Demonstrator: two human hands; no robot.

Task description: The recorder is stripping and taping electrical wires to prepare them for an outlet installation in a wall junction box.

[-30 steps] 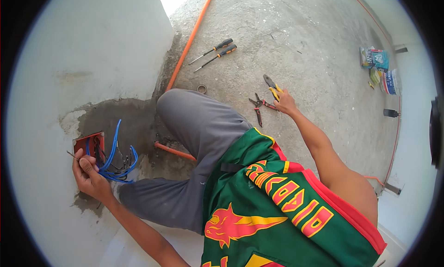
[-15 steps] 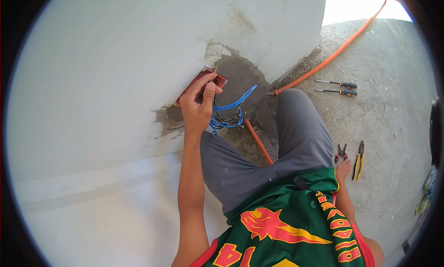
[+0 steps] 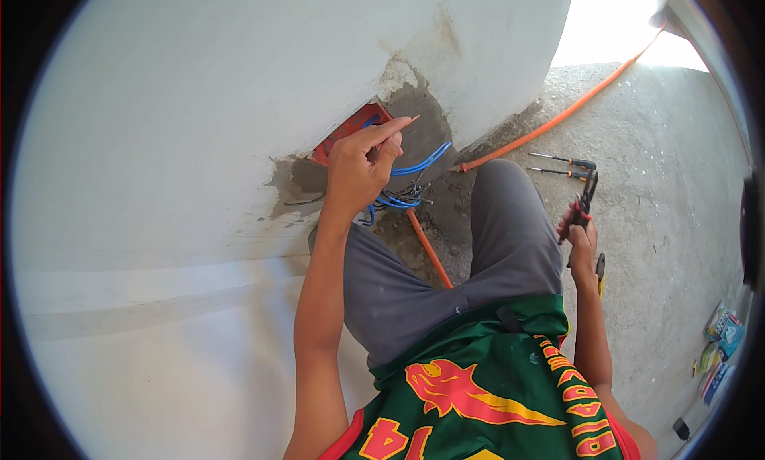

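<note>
My left hand (image 3: 358, 169) is pinched closed on a wire, whose bare copper end (image 3: 414, 119) pokes out beyond the fingertips. Just behind that hand, an orange electrical box (image 3: 341, 137) is set in the wall, partly covered by my fingers. Blue wires (image 3: 426, 163) and black wires (image 3: 398, 195) stick out below and beside the hand. On the right, above the floor, my right hand (image 3: 583, 241) grips wire strippers (image 3: 590, 191) with black jaws and red on the handles.
Two screwdrivers (image 3: 562, 173) lie on the concrete floor (image 3: 661, 221). Pliers with yellow handles (image 3: 601, 270) rest partly behind my right forearm. Orange conduit (image 3: 558, 117) runs along the floor, and a shorter piece (image 3: 429, 249) lies between my legs. Colourful packages (image 3: 721, 340) sit far right.
My right hand has picked the wire strippers up off the floor and raised them. My left hand has moved right, and the copper end now points away from the box.
</note>
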